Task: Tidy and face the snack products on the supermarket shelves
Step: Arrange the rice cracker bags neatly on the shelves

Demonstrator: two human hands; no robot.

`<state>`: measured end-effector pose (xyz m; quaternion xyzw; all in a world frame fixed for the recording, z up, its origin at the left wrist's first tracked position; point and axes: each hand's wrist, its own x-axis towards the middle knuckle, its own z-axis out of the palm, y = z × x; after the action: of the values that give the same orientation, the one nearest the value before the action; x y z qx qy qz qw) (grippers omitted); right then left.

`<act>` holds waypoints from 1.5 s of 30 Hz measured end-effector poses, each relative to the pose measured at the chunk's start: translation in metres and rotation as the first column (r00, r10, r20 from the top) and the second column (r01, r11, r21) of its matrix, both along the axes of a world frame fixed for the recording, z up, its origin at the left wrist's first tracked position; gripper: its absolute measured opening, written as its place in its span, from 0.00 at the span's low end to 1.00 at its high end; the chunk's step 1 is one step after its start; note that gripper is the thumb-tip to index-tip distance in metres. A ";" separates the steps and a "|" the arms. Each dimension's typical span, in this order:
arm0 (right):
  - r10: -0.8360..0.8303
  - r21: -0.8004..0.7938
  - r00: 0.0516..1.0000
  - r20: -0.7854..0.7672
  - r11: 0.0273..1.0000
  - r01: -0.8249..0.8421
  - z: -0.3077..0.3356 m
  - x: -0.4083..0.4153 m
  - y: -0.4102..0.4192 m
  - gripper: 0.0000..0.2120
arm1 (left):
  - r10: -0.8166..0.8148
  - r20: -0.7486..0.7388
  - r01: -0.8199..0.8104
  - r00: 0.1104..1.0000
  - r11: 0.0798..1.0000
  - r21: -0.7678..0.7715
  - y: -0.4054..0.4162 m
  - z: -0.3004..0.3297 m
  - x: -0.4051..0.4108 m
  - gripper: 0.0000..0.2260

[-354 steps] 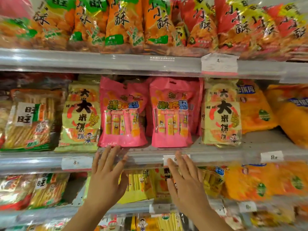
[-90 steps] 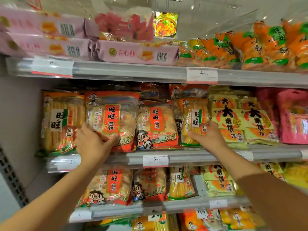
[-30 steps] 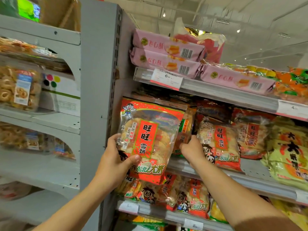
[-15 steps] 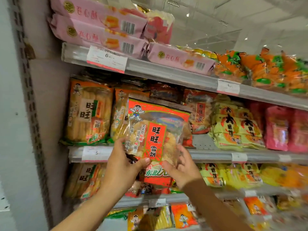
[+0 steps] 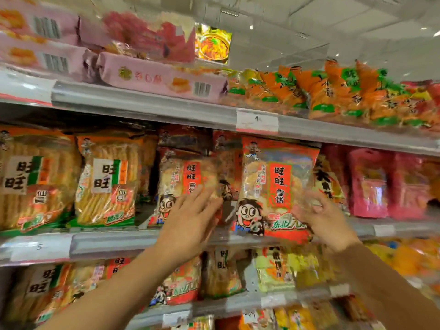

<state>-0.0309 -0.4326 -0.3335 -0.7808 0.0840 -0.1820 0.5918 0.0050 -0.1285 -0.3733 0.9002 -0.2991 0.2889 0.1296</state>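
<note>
This is a supermarket aisle: long metal shelves (image 5: pixel 142 106) carry rows of packed snack bags (image 5: pixel 276 186), and small price labels (image 5: pixel 257 120) are fixed on the shelf edges.

Two hands (image 5: pixel 190 217); two green-striped cracker bags (image 5: pixel 107 186) at nine o'clock; two red rice-cracker bags (image 5: pixel 278 189) (front row only).

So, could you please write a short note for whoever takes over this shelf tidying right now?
Left hand: open, fingers straight against a red rice cracker bag on the middle shelf.
Right hand: fingers at the lower right edge of another red bag; blur hides the grip.
Done: that bag stands upright, label forward, left of the pink bags.
Left: seat it fully, straighten the neighbouring bag, then face the lower shelves.
</note>
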 end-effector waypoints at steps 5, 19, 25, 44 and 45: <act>0.045 -0.116 0.997 0.071 0.993 -0.036 0.013 0.047 -0.008 0.32 | 0.233 -0.030 -0.221 0.972 0.949 0.224 -0.013 -0.017 0.024 0.24; 0.037 -0.329 0.999 -0.022 0.943 -0.042 -0.024 0.086 0.043 0.27 | 0.285 0.163 -0.322 0.945 0.901 0.291 0.011 -0.038 0.030 0.26; -0.099 -0.545 0.978 0.186 0.818 0.186 -0.028 0.075 0.056 0.32 | 0.260 0.227 -0.316 0.939 0.912 0.261 0.013 -0.047 0.038 0.25; 0.290 -0.889 0.897 0.333 0.415 0.195 -0.112 0.056 0.105 0.27 | 0.394 0.152 -0.409 0.906 0.909 0.078 0.099 -0.129 -0.031 0.24; 0.320 -0.892 0.892 0.319 0.419 0.168 -0.117 0.049 0.112 0.27 | 0.395 0.137 -0.409 0.908 0.908 0.091 0.117 -0.138 -0.040 0.24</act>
<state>0.0180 -0.3205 -0.4507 -0.9134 -0.2009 -0.3428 0.0886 -0.0349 -0.0120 -0.5110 0.9303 -0.1306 0.3428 -0.0033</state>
